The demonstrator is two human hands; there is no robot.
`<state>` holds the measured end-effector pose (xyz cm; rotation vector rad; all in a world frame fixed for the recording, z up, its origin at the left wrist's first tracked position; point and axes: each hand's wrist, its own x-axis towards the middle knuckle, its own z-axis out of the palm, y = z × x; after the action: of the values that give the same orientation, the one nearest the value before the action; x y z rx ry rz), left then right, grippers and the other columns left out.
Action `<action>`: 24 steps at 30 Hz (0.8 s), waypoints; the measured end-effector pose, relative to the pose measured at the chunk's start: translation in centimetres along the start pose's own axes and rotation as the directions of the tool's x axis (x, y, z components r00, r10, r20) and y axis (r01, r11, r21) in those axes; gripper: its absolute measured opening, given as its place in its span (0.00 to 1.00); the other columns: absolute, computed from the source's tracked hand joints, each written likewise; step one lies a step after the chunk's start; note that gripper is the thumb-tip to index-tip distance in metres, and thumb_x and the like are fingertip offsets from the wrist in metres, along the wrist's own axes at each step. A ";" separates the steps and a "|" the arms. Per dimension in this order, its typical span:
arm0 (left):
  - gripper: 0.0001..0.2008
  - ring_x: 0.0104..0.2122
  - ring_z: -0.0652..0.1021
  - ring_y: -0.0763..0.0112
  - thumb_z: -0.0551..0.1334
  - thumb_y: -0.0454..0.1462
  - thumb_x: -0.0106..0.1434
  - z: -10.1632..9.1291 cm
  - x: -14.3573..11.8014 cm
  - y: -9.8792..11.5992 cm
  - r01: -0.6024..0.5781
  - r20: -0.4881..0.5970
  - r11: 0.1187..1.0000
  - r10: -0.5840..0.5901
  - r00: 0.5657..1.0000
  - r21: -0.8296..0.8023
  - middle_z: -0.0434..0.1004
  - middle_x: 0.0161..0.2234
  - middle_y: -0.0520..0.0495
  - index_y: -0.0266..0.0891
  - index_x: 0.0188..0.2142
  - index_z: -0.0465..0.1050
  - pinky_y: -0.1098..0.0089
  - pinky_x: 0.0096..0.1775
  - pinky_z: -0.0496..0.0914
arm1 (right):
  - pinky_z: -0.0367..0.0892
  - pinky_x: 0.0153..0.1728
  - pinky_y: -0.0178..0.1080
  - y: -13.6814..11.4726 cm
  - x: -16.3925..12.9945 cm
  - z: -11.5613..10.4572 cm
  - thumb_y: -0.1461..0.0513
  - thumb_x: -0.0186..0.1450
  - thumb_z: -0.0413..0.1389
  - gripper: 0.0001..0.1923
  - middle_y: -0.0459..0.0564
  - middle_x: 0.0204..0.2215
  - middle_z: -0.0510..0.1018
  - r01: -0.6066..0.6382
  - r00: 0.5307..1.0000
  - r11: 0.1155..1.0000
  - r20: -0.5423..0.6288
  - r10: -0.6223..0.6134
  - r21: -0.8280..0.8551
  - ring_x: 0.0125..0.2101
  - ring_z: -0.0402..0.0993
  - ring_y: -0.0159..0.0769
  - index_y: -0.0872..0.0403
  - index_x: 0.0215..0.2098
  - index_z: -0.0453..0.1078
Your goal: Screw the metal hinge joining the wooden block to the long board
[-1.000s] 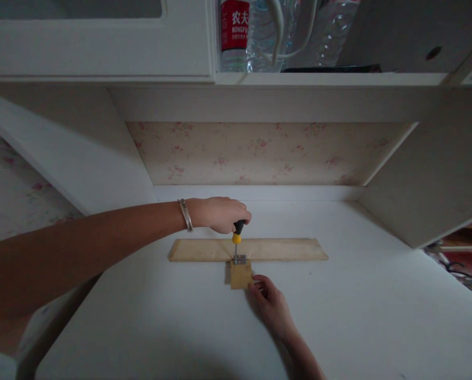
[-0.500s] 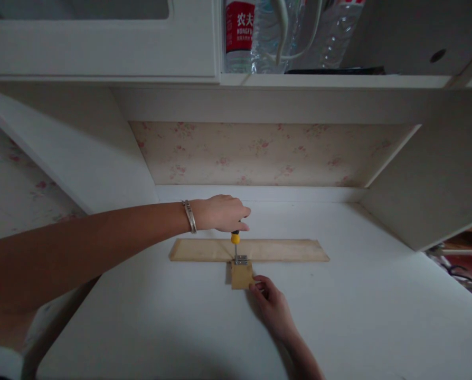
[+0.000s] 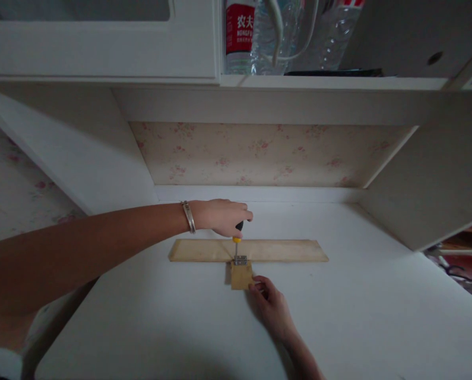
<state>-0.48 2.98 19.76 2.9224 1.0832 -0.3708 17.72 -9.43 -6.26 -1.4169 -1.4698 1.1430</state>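
While the left forearm is extended in from the left, a silver bracelet (image 3: 188, 216) worn at the wrist, the left hand (image 3: 223, 216) is closed around the handle of a black-and-yellow screwdriver (image 3: 236, 240); most of the handle is hidden by the fingers. Shaft is held near upright, handle end leaned slightly right, tip brought to the left end of a metal hinge (image 3: 241, 260). Seating in a screw can't be made out. Hinge is laid across the joint between a long board (image 3: 287, 250) and a small wooden block (image 3: 242, 277), around mid-board, on the white tabletop (image 3: 350, 306). Relation that matters: hinge is located below the left fingers and toward the person, its long axis run left-right, parallel to the board, with the shaft stood across it. It is bracketed by both hands; nearer one can't be called, but only the left is lined up with it, via the shaft. Block's right edge is touched by the fingertips of the right hand (image 3: 273, 306), fingers half curled; whether it is pinched or merely steadied can't be told.
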 end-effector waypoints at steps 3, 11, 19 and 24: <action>0.21 0.40 0.75 0.58 0.60 0.46 0.59 0.3 0.1 0.1 0.016 -0.006 1.000 -0.016 1.000 0.008 0.72 0.46 0.43 0.46 0.51 0.65 0.64 0.37 0.67 | 0.61 0.25 0.35 0.1 0.0 0.0 0.48 0.64 0.50 0.20 0.49 0.29 0.76 0.007 1.000 1.000 0.003 -0.007 -0.013 0.24 0.68 0.33 0.54 0.45 0.66; 0.25 0.42 0.74 0.58 0.59 0.50 0.59 0.2 0.1 0.2 0.048 -0.011 0.998 -0.049 0.999 -0.028 0.69 0.50 0.42 0.45 0.54 0.62 0.64 0.39 0.67 | 0.61 0.24 0.35 -0.3 -0.1 -0.1 0.48 0.63 0.50 0.21 0.49 0.29 0.76 0.002 1.000 1.000 0.004 -0.002 -0.009 0.24 0.69 0.33 0.54 0.45 0.66; 0.22 0.39 0.75 0.54 0.51 0.52 0.63 0.2 0.3 0.3 0.188 -0.036 0.982 -0.188 0.982 0.012 0.74 0.42 0.40 0.41 0.49 0.66 0.62 0.37 0.67 | 0.61 0.23 0.35 -0.7 -0.1 -0.2 0.48 0.63 0.50 0.20 0.49 0.29 0.76 -0.002 1.000 1.000 0.001 0.002 -0.007 0.23 0.69 0.33 0.54 0.44 0.66; 0.23 0.40 0.74 0.60 0.58 0.48 0.59 0.2 0.1 0.1 -0.001 -0.046 0.999 -0.001 0.999 -0.048 0.65 0.54 0.45 0.46 0.53 0.62 0.64 0.38 0.67 | 0.61 0.24 0.35 -0.3 -0.1 -0.1 0.49 0.63 0.50 0.20 0.49 0.28 0.76 0.022 1.000 0.999 -0.006 -0.022 -0.023 0.23 0.69 0.33 0.54 0.44 0.66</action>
<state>-0.35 2.96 19.49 2.9029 1.0812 -0.2756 17.71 -9.56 -5.89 -1.4151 -1.4952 1.1108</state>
